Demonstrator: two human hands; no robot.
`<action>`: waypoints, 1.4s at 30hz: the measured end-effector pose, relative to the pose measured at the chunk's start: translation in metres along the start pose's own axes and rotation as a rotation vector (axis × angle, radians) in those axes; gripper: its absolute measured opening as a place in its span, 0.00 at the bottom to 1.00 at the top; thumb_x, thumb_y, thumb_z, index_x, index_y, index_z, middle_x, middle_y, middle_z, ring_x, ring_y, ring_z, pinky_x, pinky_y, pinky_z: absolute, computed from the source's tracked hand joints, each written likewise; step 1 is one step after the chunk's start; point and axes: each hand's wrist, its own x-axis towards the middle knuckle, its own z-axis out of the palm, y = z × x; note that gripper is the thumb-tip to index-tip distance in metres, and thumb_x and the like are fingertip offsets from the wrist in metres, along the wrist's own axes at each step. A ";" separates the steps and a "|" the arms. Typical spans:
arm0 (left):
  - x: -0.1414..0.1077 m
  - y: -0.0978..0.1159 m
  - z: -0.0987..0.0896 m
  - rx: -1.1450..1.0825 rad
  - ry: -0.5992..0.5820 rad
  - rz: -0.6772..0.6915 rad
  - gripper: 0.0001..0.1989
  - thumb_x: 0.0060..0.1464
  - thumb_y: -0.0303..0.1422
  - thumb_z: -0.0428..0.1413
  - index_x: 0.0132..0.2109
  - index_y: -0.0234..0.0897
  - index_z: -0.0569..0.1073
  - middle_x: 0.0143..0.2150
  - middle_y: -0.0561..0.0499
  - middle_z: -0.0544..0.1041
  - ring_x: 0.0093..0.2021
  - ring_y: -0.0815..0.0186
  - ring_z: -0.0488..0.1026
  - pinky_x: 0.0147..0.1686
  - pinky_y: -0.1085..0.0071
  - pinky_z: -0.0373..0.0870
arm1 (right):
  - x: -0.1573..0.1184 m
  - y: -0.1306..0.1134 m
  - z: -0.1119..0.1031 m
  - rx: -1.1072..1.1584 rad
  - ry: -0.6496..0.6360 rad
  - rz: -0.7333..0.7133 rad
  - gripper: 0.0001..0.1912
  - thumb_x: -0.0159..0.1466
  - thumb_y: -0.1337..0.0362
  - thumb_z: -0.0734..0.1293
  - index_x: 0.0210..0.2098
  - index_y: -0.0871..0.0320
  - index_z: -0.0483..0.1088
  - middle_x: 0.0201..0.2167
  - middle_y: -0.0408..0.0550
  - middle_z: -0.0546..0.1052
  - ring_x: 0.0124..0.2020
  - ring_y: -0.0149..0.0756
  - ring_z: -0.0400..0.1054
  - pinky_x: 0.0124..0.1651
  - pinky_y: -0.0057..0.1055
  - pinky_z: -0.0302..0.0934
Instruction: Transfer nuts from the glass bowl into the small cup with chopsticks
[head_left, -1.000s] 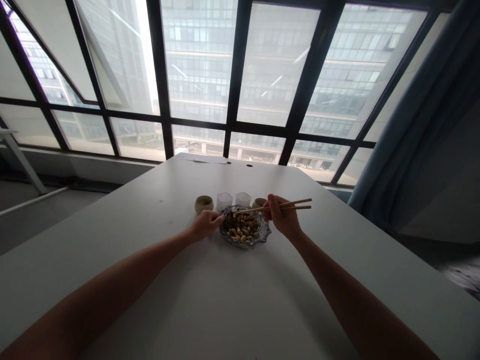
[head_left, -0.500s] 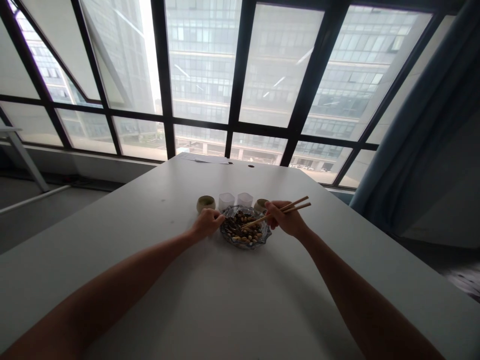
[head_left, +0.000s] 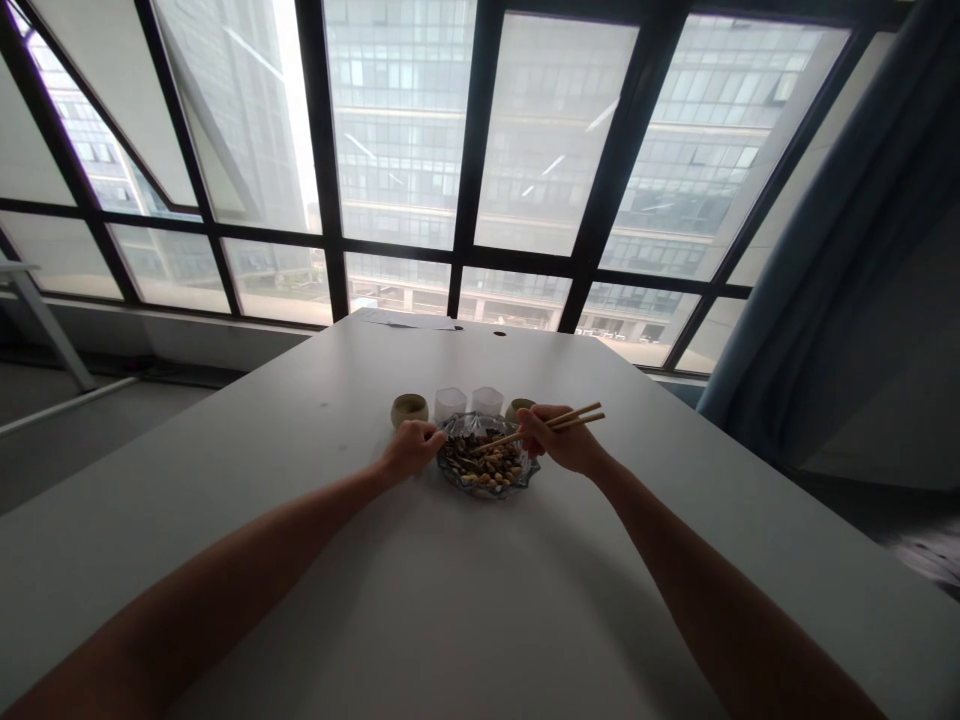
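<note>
A clear glass bowl (head_left: pixel 531 470) with a wavy rim stands on the white table, holding a mix of dark seeds and light brown nuts (head_left: pixel 495 478). My left hand (head_left: pixel 409 450) is closed on the bowl's left rim, thumb at the edge. In my right hand (head_left: pixel 568 440), on the bowl's right side, is a pair of wooden chopsticks (head_left: pixel 581 415). Their tips slant down to the left among the seeds. Just behind the bowl are two whitish translucent cups (head_left: pixel 450 402), flanked by an olive cup (head_left: pixel 409 408) on the left and another olive cup (head_left: pixel 519 408), partly hidden by my right hand.
Papers (head_left: pixel 405 319) lie at the far end of the table (head_left: pixel 465 600), near two dark holes in its top. Beyond it rise large black-framed windows (head_left: pixel 555 150). A blue curtain (head_left: pixel 795 280) hangs at the right, and a white metal frame (head_left: pixel 52 330) stands at the left.
The chopsticks and my right hand have shifted slightly left, their tips moving left among the seeds. My left hand remains at the rim. The whole view has shifted a little.
</note>
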 end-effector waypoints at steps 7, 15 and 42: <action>0.000 0.001 0.000 0.012 -0.001 0.005 0.19 0.50 0.42 0.47 0.18 0.40 0.51 0.18 0.57 0.50 0.23 0.71 0.52 0.25 0.71 0.45 | -0.002 -0.016 -0.019 0.084 0.080 0.068 0.36 0.51 0.28 0.67 0.19 0.59 0.70 0.10 0.46 0.71 0.09 0.29 0.62 0.12 0.25 0.56; 0.000 0.000 -0.001 -0.003 -0.007 -0.003 0.20 0.50 0.43 0.47 0.18 0.40 0.51 0.18 0.57 0.51 0.23 0.71 0.51 0.25 0.71 0.46 | -0.003 -0.013 0.000 0.002 -0.016 0.020 0.35 0.55 0.30 0.66 0.21 0.59 0.71 0.14 0.46 0.73 0.12 0.29 0.66 0.14 0.23 0.58; -0.004 0.003 -0.021 0.253 0.276 0.191 0.14 0.58 0.41 0.52 0.28 0.40 0.65 0.28 0.50 0.71 0.32 0.63 0.68 0.36 0.67 0.64 | 0.001 -0.005 0.000 0.064 0.164 0.019 0.33 0.57 0.32 0.65 0.22 0.57 0.70 0.12 0.45 0.72 0.10 0.30 0.64 0.12 0.25 0.56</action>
